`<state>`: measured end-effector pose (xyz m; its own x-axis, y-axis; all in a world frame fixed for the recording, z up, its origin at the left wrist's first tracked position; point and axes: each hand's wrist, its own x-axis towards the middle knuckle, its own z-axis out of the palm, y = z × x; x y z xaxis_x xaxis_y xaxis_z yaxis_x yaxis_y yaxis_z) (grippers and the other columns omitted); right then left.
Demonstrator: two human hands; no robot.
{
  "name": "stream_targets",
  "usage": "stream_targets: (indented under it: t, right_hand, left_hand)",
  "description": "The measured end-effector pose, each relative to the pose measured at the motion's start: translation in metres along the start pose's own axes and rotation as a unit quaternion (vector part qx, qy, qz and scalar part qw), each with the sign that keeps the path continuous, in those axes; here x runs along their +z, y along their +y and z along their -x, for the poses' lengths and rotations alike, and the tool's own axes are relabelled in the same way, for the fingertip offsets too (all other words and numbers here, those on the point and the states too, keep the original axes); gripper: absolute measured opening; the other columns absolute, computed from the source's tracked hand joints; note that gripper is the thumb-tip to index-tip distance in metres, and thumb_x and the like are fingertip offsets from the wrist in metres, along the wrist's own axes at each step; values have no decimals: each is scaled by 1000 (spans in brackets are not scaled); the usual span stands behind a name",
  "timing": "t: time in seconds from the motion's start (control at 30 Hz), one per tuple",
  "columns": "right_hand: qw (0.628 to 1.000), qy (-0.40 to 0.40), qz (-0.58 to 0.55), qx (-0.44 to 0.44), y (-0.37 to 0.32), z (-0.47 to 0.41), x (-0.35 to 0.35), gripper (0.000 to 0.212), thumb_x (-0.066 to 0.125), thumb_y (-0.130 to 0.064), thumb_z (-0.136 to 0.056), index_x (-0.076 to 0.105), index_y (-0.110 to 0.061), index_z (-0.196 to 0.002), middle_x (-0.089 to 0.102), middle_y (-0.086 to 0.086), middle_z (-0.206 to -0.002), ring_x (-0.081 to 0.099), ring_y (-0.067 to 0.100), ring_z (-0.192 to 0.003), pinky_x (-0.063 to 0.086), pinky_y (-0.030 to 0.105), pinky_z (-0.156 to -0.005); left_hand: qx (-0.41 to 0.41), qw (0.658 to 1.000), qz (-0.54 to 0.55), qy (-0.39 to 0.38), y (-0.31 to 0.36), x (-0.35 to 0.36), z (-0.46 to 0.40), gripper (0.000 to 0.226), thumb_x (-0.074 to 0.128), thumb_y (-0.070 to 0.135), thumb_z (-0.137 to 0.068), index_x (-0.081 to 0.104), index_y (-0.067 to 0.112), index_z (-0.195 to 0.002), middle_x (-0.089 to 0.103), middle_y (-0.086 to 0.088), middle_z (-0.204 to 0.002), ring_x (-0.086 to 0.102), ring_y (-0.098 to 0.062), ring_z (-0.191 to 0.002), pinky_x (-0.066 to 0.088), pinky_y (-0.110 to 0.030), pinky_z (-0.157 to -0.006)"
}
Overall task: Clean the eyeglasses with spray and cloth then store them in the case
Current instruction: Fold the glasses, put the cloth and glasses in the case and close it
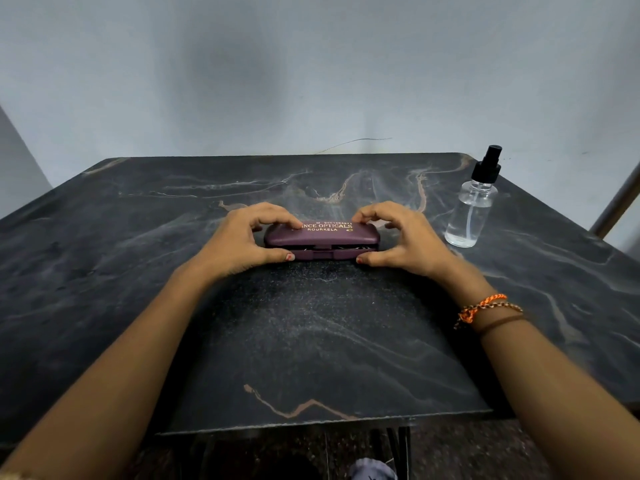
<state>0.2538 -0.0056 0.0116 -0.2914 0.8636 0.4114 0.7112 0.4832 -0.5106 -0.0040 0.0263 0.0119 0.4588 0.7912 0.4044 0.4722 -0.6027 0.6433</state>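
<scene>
— Where is the case (320, 241)?
— Mid-table (104, 271), between both hands, its lid open a crack.
— And the grip?
— Left hand (247, 239) and right hand (403, 239) each pinch an end, thumbs in front, fingers on the lid.
— Farther off?
— A spray bottle (472, 206) stands upright to the right.

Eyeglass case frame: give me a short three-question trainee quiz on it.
1. True or false: the spray bottle lies on its side.
2. Which hands touch the case? A) left only B) right only C) both
3. Fill in: the case lid is slightly ____.

Key: 1 false, it stands upright. 2 C, left hand and right hand grip its ends. 3 ajar.
</scene>
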Motion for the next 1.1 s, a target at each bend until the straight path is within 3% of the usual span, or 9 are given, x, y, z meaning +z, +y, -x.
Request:
stream_targets:
  t: [0.17, 0.27, 0.6, 0.7, 0.9, 1.1]
  right_hand:
    - [1000, 0, 9, -17, -5, 1, -1, 48, 82, -14, -62, 66, -15, -107, 64, 4, -112, 57, 15, -105, 41, 25, -97]
    - [999, 5, 27, -36, -7, 1, -1, 47, 81, -14, -63, 67, -13, -108, 68, 5, -111, 60, 16, -105, 43, 29, -98]
    - [997, 2, 43, -63, -6, 0, 2, 48, 78, -13, -67, 65, -12, -112, 66, 8, -117, 56, 8, -108, 41, 22, -98]
    - [996, 10, 47, -70, -7, 0, 3, 46, 79, -13, -66, 66, -11, -110, 68, 9, -114, 58, 9, -106, 41, 21, -97]
    - [996, 13, 50, -74, -8, -1, 4, 44, 79, -12, -65, 67, -10, -108, 68, 10, -112, 59, 9, -103, 43, 22, -96]
    - [995, 17, 54, -77, -10, 0, 4, 42, 79, -12, -66, 68, -9, -107, 69, 11, -111, 63, 16, -104, 46, 28, -96]
  left_hand:
    - [34, 999, -43, -5, 0, 0, 1, 52, 85, 13, -58, 66, 21, -105, 60, 5, -109, 54, -11, -105, 44, -38, -97]
    - [51, 997, -59, 6, 2, 2, 2, 53, 85, 12, -57, 66, 17, -106, 59, 5, -107, 55, -13, -104, 48, -37, -91]
    - [129, 980, -142, 52, 5, 6, 1, 52, 86, 2, -52, 66, -5, -100, 68, -22, -100, 59, -18, -94, 45, -31, -85]
    - [146, 977, -147, 53, 5, 7, 0, 51, 86, -1, -49, 66, -10, -95, 67, -27, -95, 60, -21, -93, 48, -33, -84]
    - [145, 976, -155, 44, 3, 6, -1, 49, 87, -2, -47, 67, -10, -92, 67, -29, -92, 62, -27, -92, 49, -21, -84]
    - [148, 974, -170, 37, 8, 7, 0, 47, 86, -5, -47, 66, -14, -89, 65, -33, -90, 65, -39, -88, 48, -45, -86]
